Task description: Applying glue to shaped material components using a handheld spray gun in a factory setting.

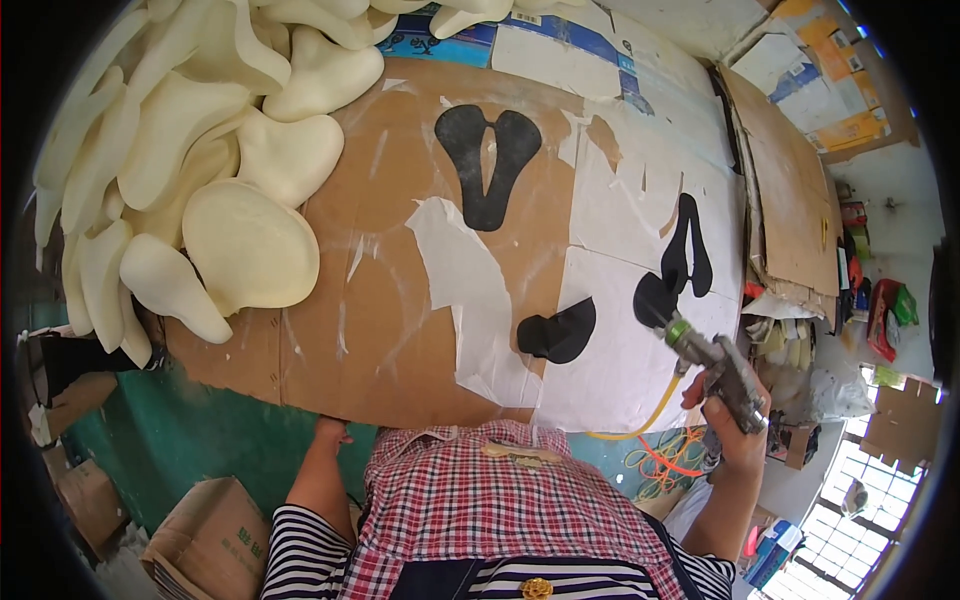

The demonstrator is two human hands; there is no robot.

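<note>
My right hand [738, 420] is wrapped round a metal spray gun [715, 365] with a green ring near its front and a yellow hose. The gun's nose points at a rounded black pad [652, 299] at the table's right, partly behind the nozzle. Just beyond that lies a slim black pad with a long slot [687, 250]. A crumpled-looking black pad [560, 332] lies nearer the middle. Farther back rests a flat, V-shaped black pad [488, 168] with a slit. My left hand [335, 432] is at the table's near edge, its fingers mostly hidden.
Cream moulded foam pieces [250, 245] are heaped on the left of the cardboard-covered table [390, 330]. Torn white paper [470, 290] sticks to its middle. Stacked cardboard [790, 180] stands at right. Orange and yellow hose coils [665, 460] and a carton [210, 535] are below the edge.
</note>
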